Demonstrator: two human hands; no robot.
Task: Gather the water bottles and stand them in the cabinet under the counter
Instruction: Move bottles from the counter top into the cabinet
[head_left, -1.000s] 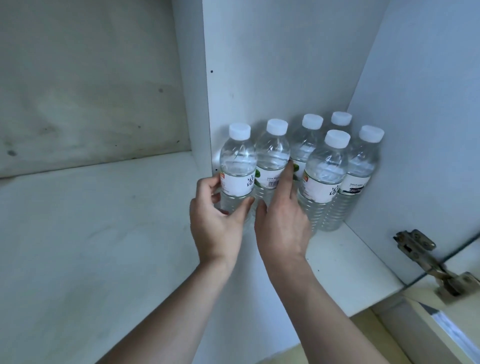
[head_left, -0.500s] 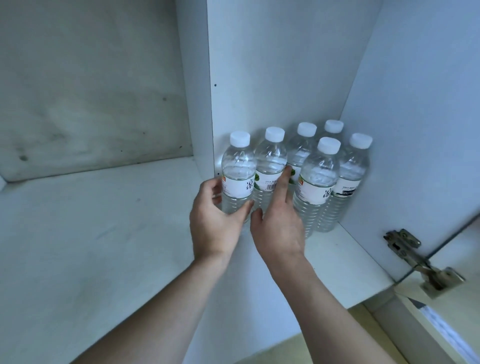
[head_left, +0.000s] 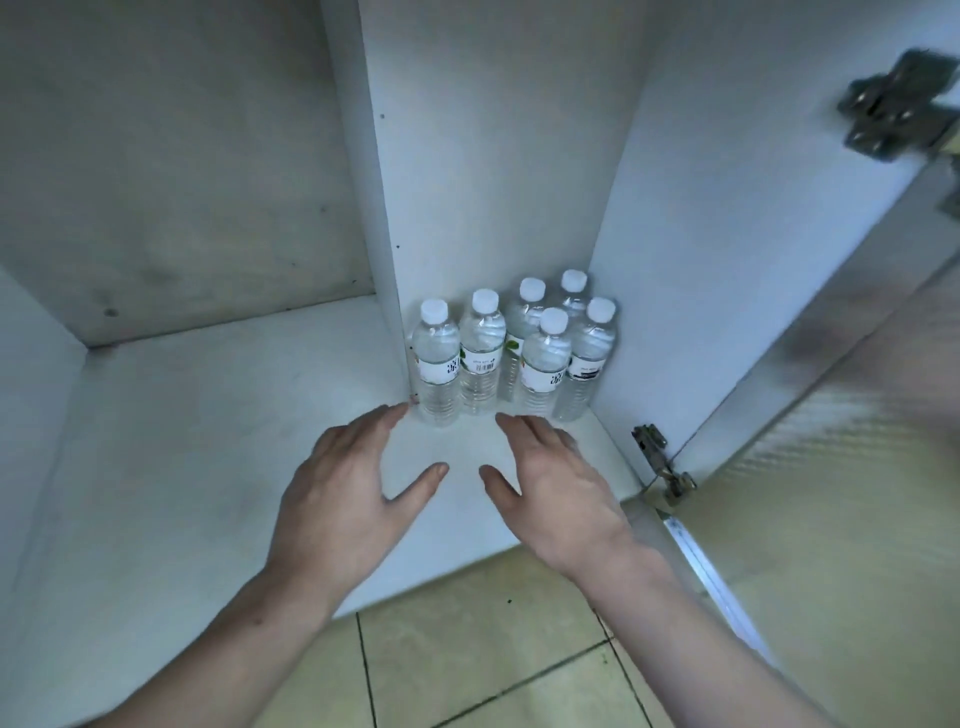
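Observation:
Several clear water bottles (head_left: 543, 364) with white caps and white labels stand upright in a tight cluster in the back right corner of the white cabinet floor (head_left: 208, 457). The leftmost bottle (head_left: 437, 364) stands against the cabinet's centre partition. My left hand (head_left: 348, 499) hovers in front of the cluster, palm down, fingers spread, holding nothing. My right hand (head_left: 556, 493) is beside it, also spread and empty, its fingertips just short of the front bottles. Neither hand touches a bottle.
A white vertical partition (head_left: 384, 208) divides the cabinet; the left bay has a stained back wall. The open cabinet door (head_left: 831, 467) swings out at right, with metal hinges (head_left: 660, 462) on its inner edge. Beige floor tiles (head_left: 493, 649) lie below the cabinet's front edge.
Both hands have let go of the bottles and pulled back toward me, fingers spreading. The view has drawn back, showing the floor tiles and more of the door.

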